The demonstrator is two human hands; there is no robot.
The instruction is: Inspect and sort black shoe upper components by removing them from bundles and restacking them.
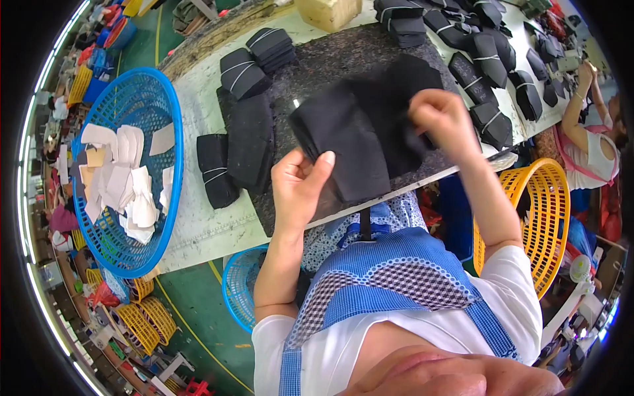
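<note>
Left hand: the left hand (pixel 298 186) is closed on the near lower edge of a stack of flat black fabric pieces (pixel 350 148), thumb on top, fingers underneath.
Right hand: the right hand (pixel 444 119) is closed in a pinch on the stack's far right edge, above and to the right of the left hand.
Stack position: it is lifted just over the dark grey speckled felt mat (pixel 370 56) that covers the bench (pixel 198 224), between the two hands.
Long axis: it runs from the upper left down toward the lower right of the view, so the left hand has the nearer end and the right hand the side beyond it.
Left of the stack: loose black pieces (pixel 249 140) and banded black bundles (pixel 242 72) lie on the mat and bench.
Further left: a round blue plastic basket (pixel 173 125) holding white and tan cut pieces (pixel 122 181).
Right of the stack: more banded black bundles (pixel 490 122) in a row, then an orange plastic basket (pixel 551 218) below the bench edge.
Far right: another person's arm (pixel 576 125) at the same bench.
</note>
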